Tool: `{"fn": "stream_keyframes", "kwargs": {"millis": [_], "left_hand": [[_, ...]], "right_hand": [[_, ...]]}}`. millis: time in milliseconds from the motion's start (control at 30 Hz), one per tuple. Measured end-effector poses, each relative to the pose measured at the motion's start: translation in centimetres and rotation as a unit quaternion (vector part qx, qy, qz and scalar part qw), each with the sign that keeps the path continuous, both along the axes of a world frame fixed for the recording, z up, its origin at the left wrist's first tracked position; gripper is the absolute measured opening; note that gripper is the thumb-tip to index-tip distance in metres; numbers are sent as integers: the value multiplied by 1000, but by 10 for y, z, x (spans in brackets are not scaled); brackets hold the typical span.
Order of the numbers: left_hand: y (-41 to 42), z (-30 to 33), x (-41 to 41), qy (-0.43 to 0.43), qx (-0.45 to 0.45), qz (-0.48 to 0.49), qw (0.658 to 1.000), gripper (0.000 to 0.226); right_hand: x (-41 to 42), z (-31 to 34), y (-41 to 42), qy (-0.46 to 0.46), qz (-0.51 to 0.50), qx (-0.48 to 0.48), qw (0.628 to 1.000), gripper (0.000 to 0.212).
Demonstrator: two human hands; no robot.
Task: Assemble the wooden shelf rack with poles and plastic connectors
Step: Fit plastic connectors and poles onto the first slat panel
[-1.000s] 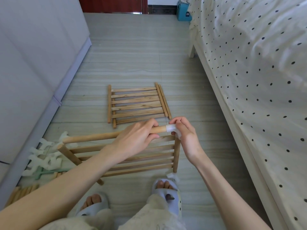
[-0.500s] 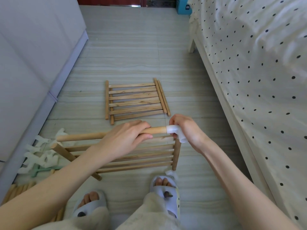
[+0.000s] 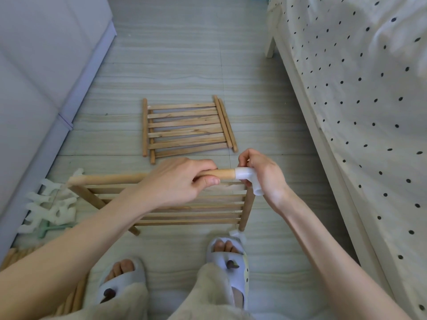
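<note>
Left hand (image 3: 178,181) grips the horizontal pole (image 3: 115,178) overhand; right hand (image 3: 261,174) pinches the white connector (image 3: 248,177) capping its end.

Single head-worn wide-angle view, looking forward and steeply down from standing height. Both hands sit close at frame centre, slippered feet (image 3: 227,257) at the bottom edge. Floor (image 3: 184,65) runs ahead; cabinet (image 3: 46,65) at left edge, bed (image 3: 358,88) at right. Edges bend noticeably.
</note>
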State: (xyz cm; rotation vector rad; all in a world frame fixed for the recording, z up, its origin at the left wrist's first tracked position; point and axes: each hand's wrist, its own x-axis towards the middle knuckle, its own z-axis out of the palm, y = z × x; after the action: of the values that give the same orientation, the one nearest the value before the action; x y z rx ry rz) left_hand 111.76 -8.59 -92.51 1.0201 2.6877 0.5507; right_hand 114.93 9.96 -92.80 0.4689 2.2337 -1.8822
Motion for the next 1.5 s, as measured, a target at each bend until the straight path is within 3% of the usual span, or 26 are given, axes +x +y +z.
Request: {"fn": "stream_keyframes", "kwargs": {"millis": [233,300,367,467,567,667,767,867,933,1033,1200,1333,1500], "left_hand": [[-27,3,-9,4,-51,21,998,19],[-52,1,-8,41,-87,59,994,20],[-81,-2,-8,74,-129,108,983,18],[-117,-7,-6,85,-166,170,968,20],[-144,-12,-3,93,-145,206,963,20],[-168,-21,4,45,9,251,967,23],[-186,-30,18,-42,179,311,932,29],[-203,-46,28,-108,274,338,894,36],[-216,-63,33,-118,289,372,874,36],[-237,-99,42,-106,238,441,859,32],[-275,-165,51,-187,95,507,836,33],[-295,-196,37,-201,45,557,805,43],[-306,-222,9,-168,16,560,811,57]], "right_hand": [[-4,3,5,-14,0,-56,998,27],[-4,11,10,-20,24,-1,1000,23],[-8,22,9,-19,67,122,990,23],[-18,36,-13,31,191,366,910,28],[-21,43,-61,74,305,482,818,31],[-28,40,-110,85,393,514,758,36],[-38,34,-148,99,445,515,726,35],[-47,28,-181,127,465,503,717,34],[-51,21,-200,147,471,499,712,33],[-53,8,-220,163,481,507,697,41],[-58,-6,-233,150,531,428,716,40],[-62,-9,-234,168,537,400,723,33],[-71,-17,-232,175,516,403,735,32]]}}
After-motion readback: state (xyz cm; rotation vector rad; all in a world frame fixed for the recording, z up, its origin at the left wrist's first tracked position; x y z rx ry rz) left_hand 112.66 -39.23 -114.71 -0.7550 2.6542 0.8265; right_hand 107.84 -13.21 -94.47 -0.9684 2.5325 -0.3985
